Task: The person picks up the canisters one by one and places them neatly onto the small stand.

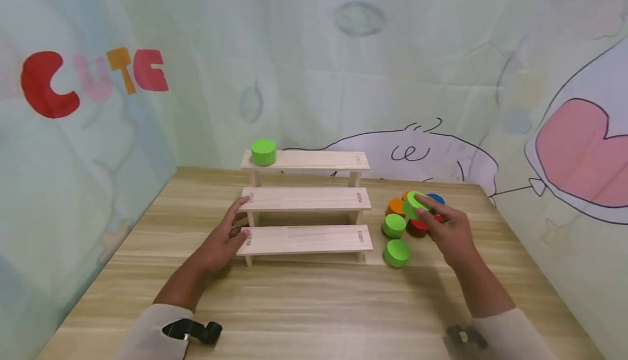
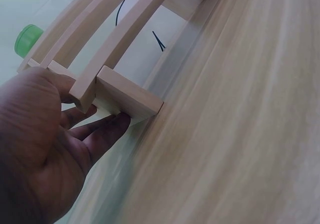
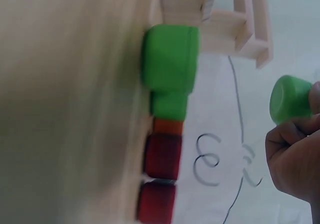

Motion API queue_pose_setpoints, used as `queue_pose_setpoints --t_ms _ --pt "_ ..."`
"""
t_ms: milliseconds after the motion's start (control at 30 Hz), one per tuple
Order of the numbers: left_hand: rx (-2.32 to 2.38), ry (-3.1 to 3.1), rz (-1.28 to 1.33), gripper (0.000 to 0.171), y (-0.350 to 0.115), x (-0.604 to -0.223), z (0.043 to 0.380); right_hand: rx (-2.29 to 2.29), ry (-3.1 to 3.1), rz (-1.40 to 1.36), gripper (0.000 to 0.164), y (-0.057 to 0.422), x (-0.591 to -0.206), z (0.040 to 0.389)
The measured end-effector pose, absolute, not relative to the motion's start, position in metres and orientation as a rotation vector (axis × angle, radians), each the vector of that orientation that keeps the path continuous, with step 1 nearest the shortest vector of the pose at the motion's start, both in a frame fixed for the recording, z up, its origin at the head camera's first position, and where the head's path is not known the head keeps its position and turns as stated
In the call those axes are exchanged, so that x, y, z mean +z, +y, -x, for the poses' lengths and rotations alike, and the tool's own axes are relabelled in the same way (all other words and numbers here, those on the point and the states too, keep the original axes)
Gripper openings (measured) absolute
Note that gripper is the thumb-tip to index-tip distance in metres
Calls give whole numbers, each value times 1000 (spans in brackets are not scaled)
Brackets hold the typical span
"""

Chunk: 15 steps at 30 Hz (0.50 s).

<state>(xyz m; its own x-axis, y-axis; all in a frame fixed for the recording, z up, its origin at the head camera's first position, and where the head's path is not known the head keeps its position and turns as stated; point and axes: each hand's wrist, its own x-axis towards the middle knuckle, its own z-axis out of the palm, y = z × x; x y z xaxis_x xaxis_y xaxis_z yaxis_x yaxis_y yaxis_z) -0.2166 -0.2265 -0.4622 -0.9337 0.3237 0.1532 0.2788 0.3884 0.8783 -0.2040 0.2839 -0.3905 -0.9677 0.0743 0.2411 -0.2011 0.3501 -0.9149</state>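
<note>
Pinching smooth green cylinder [image 1: 412,206] in right hand [image 1: 450,233], left hand [image 1: 221,244] gripping stepped wooden rack [image 1: 306,199]

Word on my left: I read "CUTE" in big capitals, printed on the pale cloth [image 1: 49,158] beside me.
Its colours: the C [image 1: 31,84] is red, the U [image 1: 98,94] faint pink, the T [image 1: 126,73] orange, the E [image 1: 143,71] pinkish red.
Looped line [image 1: 411,154] ahead: like a script "e"; I can't tell whether it is lettering.

lime-green block [image 1: 411,206], pale beige stand [image 1: 305,199], brown-streaked tan table [image 1: 314,305]
</note>
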Motion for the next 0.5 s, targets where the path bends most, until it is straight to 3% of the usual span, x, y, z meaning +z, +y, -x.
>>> queue_pose_setpoints --t_ms 500 --pt "1604 2576 -539 77 -227 -458 215 1617 -2328 -160 44 247 -349 221"
